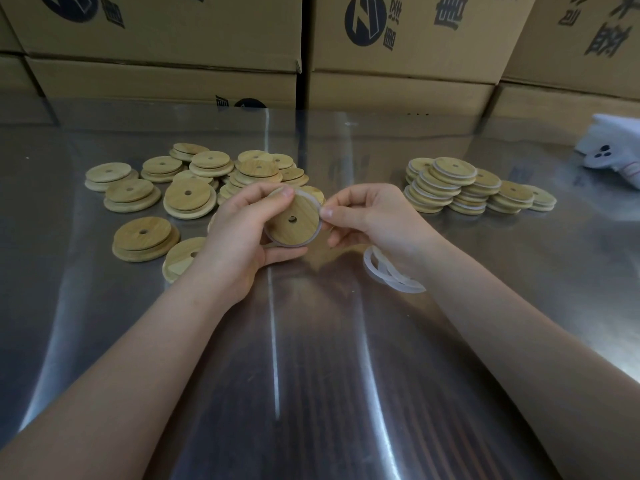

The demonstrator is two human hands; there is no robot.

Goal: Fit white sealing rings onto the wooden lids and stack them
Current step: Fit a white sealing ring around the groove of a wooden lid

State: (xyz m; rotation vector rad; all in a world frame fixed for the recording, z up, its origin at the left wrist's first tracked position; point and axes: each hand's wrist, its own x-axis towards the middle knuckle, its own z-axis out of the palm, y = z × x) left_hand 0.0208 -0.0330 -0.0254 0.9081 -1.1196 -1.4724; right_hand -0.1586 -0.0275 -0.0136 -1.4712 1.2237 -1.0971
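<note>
My left hand [242, 233] grips a round wooden lid [294, 221] with a centre hole, thumb on its top edge and fingers curled underneath. A white sealing ring [313, 206] lies around the lid's rim. My right hand [367, 216] pinches that ring at the lid's right edge. Loose wooden lids [188, 195] without rings lie scattered at the left. Stacks of ringed lids [453, 185] stand at the right. Spare white rings [388, 271] lie on the table under my right wrist, partly hidden by it.
The work surface is a shiny metal table [311, 358]. Cardboard boxes [398, 64] form a wall along the back. A white bag or cloth with dark spots [613, 154] lies at the far right edge.
</note>
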